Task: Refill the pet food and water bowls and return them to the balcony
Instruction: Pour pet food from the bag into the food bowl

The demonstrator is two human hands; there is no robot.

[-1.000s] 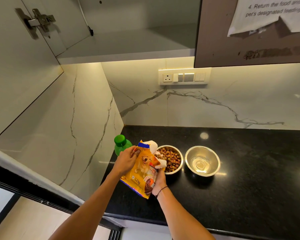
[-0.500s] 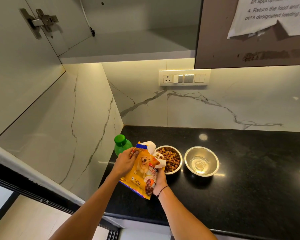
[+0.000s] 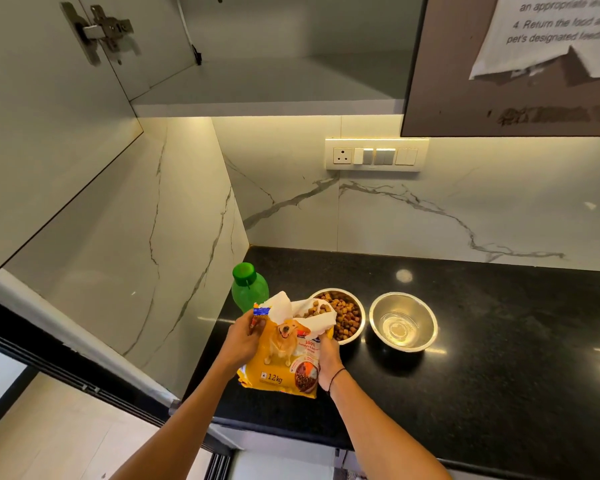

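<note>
Head cam, looking down into the corner of a black worktop [image 3: 482,341]. Both hands are on the yellow dog food bag [image 3: 284,355], which stands near the front edge with its torn white top tipped toward the food bowl [image 3: 347,317]. The left hand [image 3: 239,344] has its fingers curled round the bag's upper left edge, and the right hand [image 3: 328,358] grips the right side lower down, thumb on the front. The food bowl is heaped with kibble and sits just behind the bag's mouth. The water bowl [image 3: 403,322] is right beside it to the right, not quite touching, with some water in the bottom. A green bottle [image 3: 249,287] is tucked into the corner against the marble side wall [image 3: 146,271]. Lots of open worktop to the right of the bowls, and a good strip behind them up to the backsplash [image 3: 430,216]. An open cabinet [image 3: 274,81] hangs overhead.
</note>
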